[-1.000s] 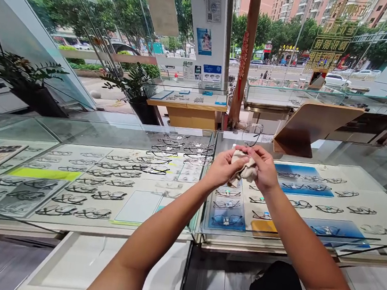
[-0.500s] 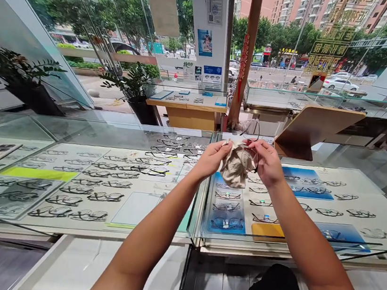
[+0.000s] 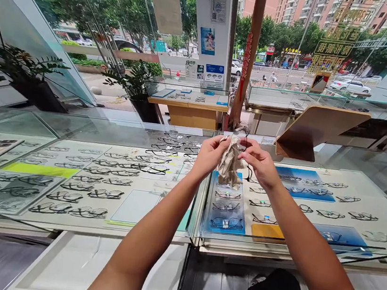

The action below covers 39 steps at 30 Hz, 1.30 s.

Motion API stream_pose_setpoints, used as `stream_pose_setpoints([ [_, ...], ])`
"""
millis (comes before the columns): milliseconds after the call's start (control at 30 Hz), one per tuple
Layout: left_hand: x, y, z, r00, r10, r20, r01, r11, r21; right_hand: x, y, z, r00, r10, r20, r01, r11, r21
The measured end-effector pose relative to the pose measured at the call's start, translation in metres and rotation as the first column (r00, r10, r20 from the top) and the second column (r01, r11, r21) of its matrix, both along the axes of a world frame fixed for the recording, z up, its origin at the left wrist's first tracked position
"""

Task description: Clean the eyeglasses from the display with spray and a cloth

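My left hand [image 3: 209,155] is closed on a crumpled beige cloth [image 3: 229,165], which hangs down between my two hands. My right hand [image 3: 260,161] pinches a pair of dark-framed eyeglasses [image 3: 248,173] at the cloth's right side. One thin temple of these glasses points up above my fingers, and another dark end curves below them. The cloth and my fingers hide most of the lenses. Both hands are raised above the glass display counter [image 3: 199,234], over the joint between its two cases.
Rows of eyeglasses [image 3: 105,194] lie inside the counter on both sides. A brown wooden board [image 3: 319,128] stands on the right counter's back part. Below on the left, a white drawer [image 3: 102,271] is pulled out. Farther back are a small display table [image 3: 194,107] and potted plants [image 3: 137,85].
The glasses have turned in my right hand, and its fingers have shifted along the frame. The cloth has become narrower and hangs more bunched. The view has moved slightly.
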<state>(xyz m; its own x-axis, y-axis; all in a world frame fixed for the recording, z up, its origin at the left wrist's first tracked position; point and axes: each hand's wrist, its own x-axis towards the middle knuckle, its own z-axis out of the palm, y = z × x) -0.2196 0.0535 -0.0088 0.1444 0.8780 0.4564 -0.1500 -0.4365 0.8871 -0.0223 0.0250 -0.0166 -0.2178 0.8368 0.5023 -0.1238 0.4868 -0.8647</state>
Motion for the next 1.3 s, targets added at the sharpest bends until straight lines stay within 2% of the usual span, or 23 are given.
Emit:
stream_pose_setpoints([
  [200, 0.0, -0.002, 0.004, 0.99, -0.022, 0.136, 0.044, 0.986, -0.159, -0.002, 0.002, -0.001, 0.998, -0.054, 0.03, 0.055, 0.998, -0.035],
  [433, 0.0, -0.007, 0.01, 0.98, -0.072, 0.185, 0.097, 0.987, -0.13, -0.004, -0.002, 0.001, 1.0, -0.012, 0.0, 0.012, 0.999, -0.053],
  [600, -0.003, -0.003, 0.01, 0.959, -0.132, 0.251, 0.181, 0.966, -0.183, -0.003, -0.002, 0.0, 0.999, 0.047, -0.02, -0.049, 0.995, -0.092],
  [700, -0.004, -0.003, 0.009, 0.958, -0.13, 0.256, 0.188, 0.957, -0.219, -0.003, -0.003, 0.0, 0.998, 0.068, -0.014, -0.069, 0.994, -0.087],
  [933, 0.0, -0.008, 0.01, 0.936, -0.178, 0.304, 0.251, 0.942, -0.221, -0.005, -0.003, -0.001, 0.994, 0.108, 0.033, -0.105, 0.99, -0.092],
  [1033, 0.0, -0.007, 0.009, 0.944, -0.203, 0.259, 0.272, 0.924, -0.268, -0.006, -0.004, 0.0, 0.991, 0.116, 0.069, -0.11, 0.991, -0.08],
  [1133, 0.001, -0.006, 0.007, 0.966, -0.206, 0.154, 0.243, 0.929, -0.28, -0.005, -0.003, 0.001, 0.99, 0.118, 0.072, -0.113, 0.991, -0.071],
  [1300, 0.005, -0.008, 0.006, 0.983, -0.164, 0.078, 0.176, 0.962, -0.209, -0.005, -0.003, 0.0, 0.99, 0.117, 0.073, -0.11, 0.99, -0.083],
])
